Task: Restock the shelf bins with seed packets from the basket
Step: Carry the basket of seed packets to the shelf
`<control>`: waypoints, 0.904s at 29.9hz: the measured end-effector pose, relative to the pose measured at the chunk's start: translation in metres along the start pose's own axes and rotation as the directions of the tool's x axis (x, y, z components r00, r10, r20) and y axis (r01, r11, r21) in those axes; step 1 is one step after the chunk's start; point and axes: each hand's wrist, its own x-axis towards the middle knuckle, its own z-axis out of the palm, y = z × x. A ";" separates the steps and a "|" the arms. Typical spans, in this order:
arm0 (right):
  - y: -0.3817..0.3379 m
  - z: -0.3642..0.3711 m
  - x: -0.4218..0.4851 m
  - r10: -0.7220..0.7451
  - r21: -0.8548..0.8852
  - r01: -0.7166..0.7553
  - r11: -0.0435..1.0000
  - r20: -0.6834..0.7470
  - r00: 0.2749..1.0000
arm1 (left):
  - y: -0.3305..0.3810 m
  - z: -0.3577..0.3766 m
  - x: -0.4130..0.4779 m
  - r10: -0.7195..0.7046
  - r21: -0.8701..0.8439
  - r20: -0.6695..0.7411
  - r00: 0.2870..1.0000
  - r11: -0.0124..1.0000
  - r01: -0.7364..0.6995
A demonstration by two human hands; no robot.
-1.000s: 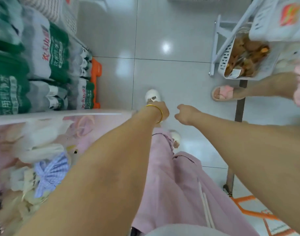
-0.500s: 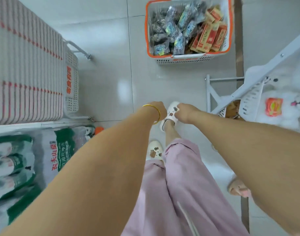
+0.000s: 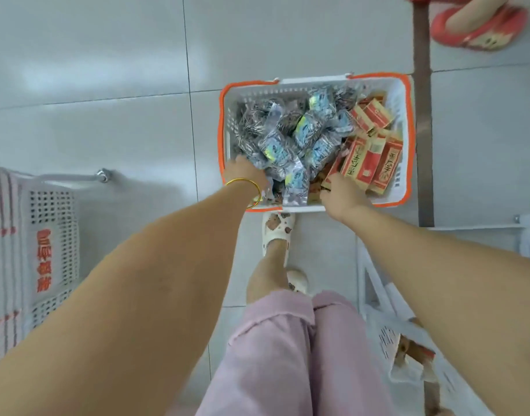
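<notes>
my left hand (image 3: 246, 177) and right hand (image 3: 343, 192) have now reached into the basket (image 3: 398, 100), among seed packets (image 3: 310, 127); grip i cannot tell; i think picking begins.

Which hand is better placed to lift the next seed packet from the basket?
Left, probably. The left hand lies among the clear seed packets in the basket; the right hand reaches toward the red boxes beside them.
</notes>
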 end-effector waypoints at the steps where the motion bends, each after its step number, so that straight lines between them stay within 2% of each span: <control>1: 0.000 -0.002 0.027 0.015 0.021 -0.014 1.000 -0.058 0.998 | 0.006 0.001 0.028 -0.050 -0.052 -0.038 0.998 0.997 0.048; 4: -0.004 -0.008 0.092 0.044 0.027 -0.040 0.999 -0.208 0.977 | 0.010 0.009 0.101 -0.204 -0.169 -0.098 0.974 0.968 0.186; 7: -0.005 -0.013 0.138 0.023 0.020 -0.018 1.000 -0.322 0.947 | 0.006 0.021 0.157 -0.367 -0.285 -0.093 0.926 0.901 0.328; 10: 0.003 -0.018 0.162 0.018 0.064 0.011 0.998 -0.426 0.905 | 0.003 0.026 0.180 -0.456 -0.384 -0.089 0.886 0.836 0.392; 13: 0.022 -0.029 0.169 0.060 0.117 0.003 0.993 -0.532 0.845 | 0.007 0.019 0.173 -0.526 -0.401 -0.275 0.805 0.824 0.401; 15: 0.042 -0.039 0.168 0.160 0.174 -0.075 0.982 -0.547 0.821 | 0.025 0.010 0.150 -0.503 -0.381 -0.423 0.754 0.854 0.355; 18: 0.075 -0.054 0.171 0.367 0.243 -0.285 0.927 -0.446 0.816 | 0.073 0.007 0.111 -0.381 -0.394 -0.493 0.782 0.899 0.190; 21: 0.109 -0.065 0.182 0.547 0.356 -0.456 0.816 -0.221 0.807 | 0.112 0.017 0.086 -0.322 -0.386 -0.455 0.830 0.912 0.142; 25: 0.146 -0.069 0.202 0.596 0.531 -0.542 0.651 0.083 0.798 | 0.141 0.042 0.078 -0.240 -0.440 -0.395 0.887 0.897 0.047; 27: 0.157 -0.072 0.203 0.579 0.566 -0.525 0.636 0.100 0.809 | 0.147 0.051 0.081 -0.196 -0.558 -0.318 0.928 0.830 -0.016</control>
